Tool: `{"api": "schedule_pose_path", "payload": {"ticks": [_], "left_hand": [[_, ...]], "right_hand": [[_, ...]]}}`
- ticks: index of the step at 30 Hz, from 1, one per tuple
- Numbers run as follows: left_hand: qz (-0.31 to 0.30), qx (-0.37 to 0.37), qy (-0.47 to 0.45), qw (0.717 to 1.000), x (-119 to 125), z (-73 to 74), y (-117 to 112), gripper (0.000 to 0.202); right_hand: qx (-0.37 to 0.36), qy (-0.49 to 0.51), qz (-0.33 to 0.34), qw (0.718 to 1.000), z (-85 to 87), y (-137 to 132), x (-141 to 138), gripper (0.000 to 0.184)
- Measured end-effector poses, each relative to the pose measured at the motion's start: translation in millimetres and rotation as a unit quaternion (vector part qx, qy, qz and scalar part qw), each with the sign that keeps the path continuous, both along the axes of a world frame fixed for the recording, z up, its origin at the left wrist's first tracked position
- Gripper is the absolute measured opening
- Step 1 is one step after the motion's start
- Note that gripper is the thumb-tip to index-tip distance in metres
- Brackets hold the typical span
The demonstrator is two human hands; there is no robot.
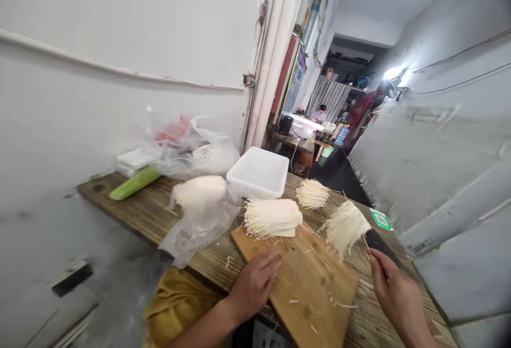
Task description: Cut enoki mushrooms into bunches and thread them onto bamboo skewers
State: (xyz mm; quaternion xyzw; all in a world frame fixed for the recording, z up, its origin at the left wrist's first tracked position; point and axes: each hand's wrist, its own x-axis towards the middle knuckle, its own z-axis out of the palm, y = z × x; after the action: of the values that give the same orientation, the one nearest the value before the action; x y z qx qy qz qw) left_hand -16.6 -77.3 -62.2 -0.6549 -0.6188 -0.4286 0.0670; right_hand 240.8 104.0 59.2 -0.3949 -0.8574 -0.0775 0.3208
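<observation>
Clearly, the right hand [395, 290] pinches a skewer [365, 242] bearing enoki mushrooms [346, 225] just beyond the cutting board [309, 289] — the left hand [257, 280] rests on its edge, whether gripping I can't tell.

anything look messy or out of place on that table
Just a light mess: loose mushroom strands lie scattered across the cutting board, apart from the neat bundle at its far end. Nothing looks plainly broken.

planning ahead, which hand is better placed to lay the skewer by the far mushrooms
Right hand, probably: it holds the mushroom skewer, while the left hand rests at the edge of the board.
</observation>
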Motion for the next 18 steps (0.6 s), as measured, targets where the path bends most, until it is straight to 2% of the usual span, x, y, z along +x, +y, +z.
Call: {"api": "schedule_pose_path", "payload": {"ticks": [3, 9, 14, 18], "left_hand": [[0.011, 0.023, -0.005, 1.000, -9, -5.8, 12, 0.032], [0.047, 0.063, 0.041, 0.996, -16, -18.9, 18, 0.030], [0.060, 0.104, 0.129, 0.984, -22, -29.7, 23, 0.026], [0.055, 0.109, 0.165, 0.979, -29, -39.6, 29, 0.026]], "right_hand": [[-0.003, -0.024, -0.030, 0.999, 13.6, 26, -27, 0.043], [-0.043, -0.073, -0.061, 0.994, 20.6, 84, -101, 0.025], [-0.075, -0.093, -0.105, 0.987, 35.2, 133, -171, 0.029], [-0.103, -0.128, -0.125, 0.978, 40.7, 167, -206, 0.030]]}}
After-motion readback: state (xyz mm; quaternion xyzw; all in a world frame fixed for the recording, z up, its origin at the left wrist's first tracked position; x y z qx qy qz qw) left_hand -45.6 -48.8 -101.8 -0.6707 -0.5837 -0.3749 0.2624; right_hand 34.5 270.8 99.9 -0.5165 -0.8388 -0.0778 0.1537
